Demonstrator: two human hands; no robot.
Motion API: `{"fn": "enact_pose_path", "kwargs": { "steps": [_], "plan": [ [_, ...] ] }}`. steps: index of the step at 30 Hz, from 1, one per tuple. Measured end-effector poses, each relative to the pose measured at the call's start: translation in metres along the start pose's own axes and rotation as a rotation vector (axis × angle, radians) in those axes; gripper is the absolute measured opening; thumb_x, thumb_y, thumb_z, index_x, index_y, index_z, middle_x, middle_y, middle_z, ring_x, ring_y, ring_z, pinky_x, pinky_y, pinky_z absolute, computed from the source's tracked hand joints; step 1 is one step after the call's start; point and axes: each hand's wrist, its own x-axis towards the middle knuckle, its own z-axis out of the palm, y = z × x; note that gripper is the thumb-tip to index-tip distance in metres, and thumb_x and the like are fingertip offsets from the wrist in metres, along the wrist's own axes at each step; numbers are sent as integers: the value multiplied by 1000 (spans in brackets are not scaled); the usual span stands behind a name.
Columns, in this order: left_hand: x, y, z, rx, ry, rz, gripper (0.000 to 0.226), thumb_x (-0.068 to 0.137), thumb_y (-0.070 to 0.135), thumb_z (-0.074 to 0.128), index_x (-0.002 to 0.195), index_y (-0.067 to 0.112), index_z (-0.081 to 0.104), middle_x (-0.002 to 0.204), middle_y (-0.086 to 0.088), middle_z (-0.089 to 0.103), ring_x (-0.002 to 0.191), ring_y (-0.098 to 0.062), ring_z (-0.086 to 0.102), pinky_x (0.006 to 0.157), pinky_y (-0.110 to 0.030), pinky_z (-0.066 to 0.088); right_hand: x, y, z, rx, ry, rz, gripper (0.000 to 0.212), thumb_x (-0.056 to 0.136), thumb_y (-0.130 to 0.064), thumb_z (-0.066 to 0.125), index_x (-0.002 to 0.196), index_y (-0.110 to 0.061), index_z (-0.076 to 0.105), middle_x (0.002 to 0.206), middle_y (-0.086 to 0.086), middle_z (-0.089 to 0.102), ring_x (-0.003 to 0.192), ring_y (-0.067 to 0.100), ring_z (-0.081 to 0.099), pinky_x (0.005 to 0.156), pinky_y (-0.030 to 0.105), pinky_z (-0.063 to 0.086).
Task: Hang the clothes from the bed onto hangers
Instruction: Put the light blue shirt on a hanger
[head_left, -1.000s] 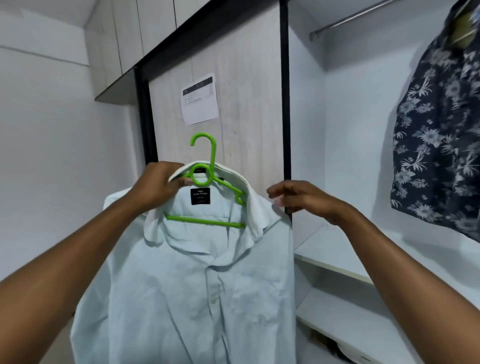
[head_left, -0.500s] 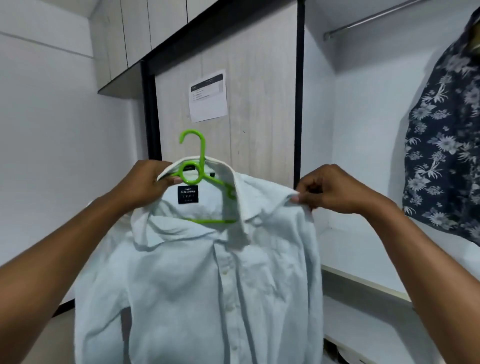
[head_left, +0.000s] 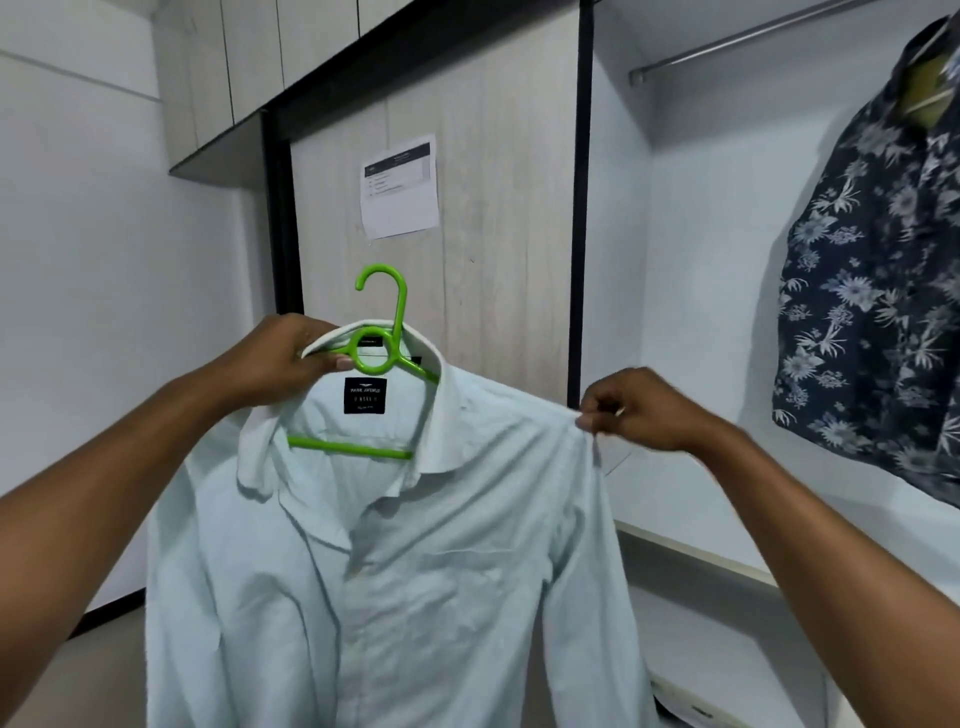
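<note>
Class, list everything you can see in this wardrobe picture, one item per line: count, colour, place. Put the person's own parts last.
shirt: one, pale blue, held up at centre.
hanger: one, bright green, inside the shirt's collar, hook free.
label: one, black, inside the collar.
paper sheet: one, white, stuck on the wood-grain panel.
floral shirt: one, dark navy, hanging at right.
rail: one, metal, top right.
shelf: one, white, lower right.
left grip: one, bare hand, holds collar and hanger.
right grip: one, bare hand, pinches the shirt's shoulder.
</note>
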Motion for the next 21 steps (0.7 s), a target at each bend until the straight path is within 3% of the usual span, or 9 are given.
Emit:
{"fn": "enact_pose_path", "kwargs": {
  "steps": [3, 5, 9, 11, 15, 18, 21],
  "plan": [
    [-2, 5, -5, -2, 25, -1, 29, 94, 25, 75, 72, 10, 64, 55, 7, 45, 50, -6, 37, 55, -32, 29, -3, -2, -26, 130, -165, 43, 2, 92, -16, 80, 91, -17, 82, 91, -2, 80, 92, 14, 76, 91, 30, 59],
    [-2, 10, -6, -9, 30, 4, 33, 94, 25, 75, 74, 2, 61, 57, 2, 43, 50, -7, 35, 55, -32, 28, -1, -6, -31, 124, -215, 53, 10, 92, -9, 77, 97, -16, 83, 97, 1, 81, 96, 18, 77, 96, 37, 60],
    [-4, 21, -2, -13, 5, 33, 37, 93, 26, 76, 72, 1, 58, 56, 3, 39, 51, -8, 33, 56, -32, 27, 9, -38, -37, 358, 39, 40, 11, 99, -10, 68, 101, -6, 77, 95, 10, 80, 93, 26, 77, 88, 49, 61],
    [-4, 27, 1, -24, -9, 38, 37, 93, 27, 76, 72, 2, 59, 56, 4, 39, 52, -10, 33, 57, -32, 27, 22, -64, -33, 445, 139, 1, 20, 101, -23, 68, 107, -5, 74, 96, 10, 80, 92, 26, 78, 81, 46, 62],
    [0, 51, 10, -46, -57, 68, 34, 92, 30, 77, 68, 12, 61, 55, 11, 41, 52, -7, 34, 56, -32, 28, 57, -116, -14, 552, 148, -58, 33, 102, -40, 66, 121, -14, 66, 101, 7, 80, 92, 26, 77, 76, 42, 62],
    [1, 65, 15, -51, -81, 82, 42, 92, 31, 78, 59, 26, 52, 50, 13, 39, 50, -5, 32, 56, -33, 28, 77, -139, 3, 396, 247, -166, 24, 102, -36, 67, 109, -13, 72, 89, 3, 79, 80, 15, 76, 69, 35, 62],
    [-5, 66, 13, -96, -90, 91, 41, 93, 42, 73, 62, 26, 52, 54, 13, 40, 53, -7, 34, 58, -34, 29, 82, -144, 11, 424, 294, -190, 28, 102, -35, 67, 93, -11, 77, 82, 5, 78, 75, 12, 74, 70, 30, 56]
  ]
}}
